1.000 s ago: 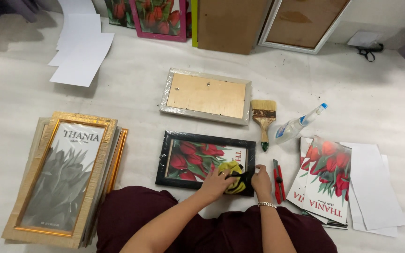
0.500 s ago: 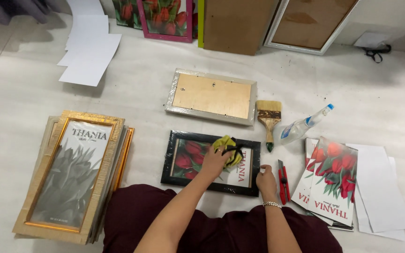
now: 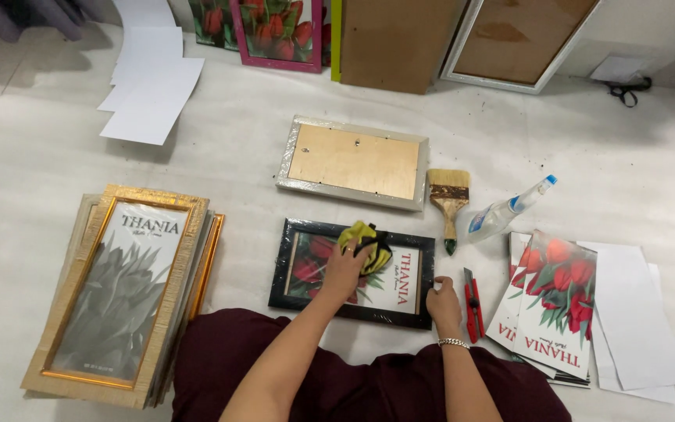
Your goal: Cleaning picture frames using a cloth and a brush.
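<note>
A black picture frame (image 3: 291,293) with a red tulip print lies flat on the floor in front of me. My left hand (image 3: 343,272) presses a yellow and black cloth (image 3: 363,239) onto its glass near the upper middle. At the frame's lower right corner, my right hand (image 3: 441,298) grips the edge and holds it still. A thin bracelet circles that wrist.
A frame (image 3: 351,162) lies face down behind the black one. A paintbrush (image 3: 448,201), spray bottle (image 3: 505,209) and red cutter (image 3: 471,303) lie to the right, beside tulip prints (image 3: 552,305). Gold frames (image 3: 116,289) are stacked left. White sheets (image 3: 150,94) and leaning frames (image 3: 275,31) stand far back.
My left hand has slid the cloth from the frame's lower right up and leftward across the glass. My right hand shifted slightly right onto the frame's corner.
</note>
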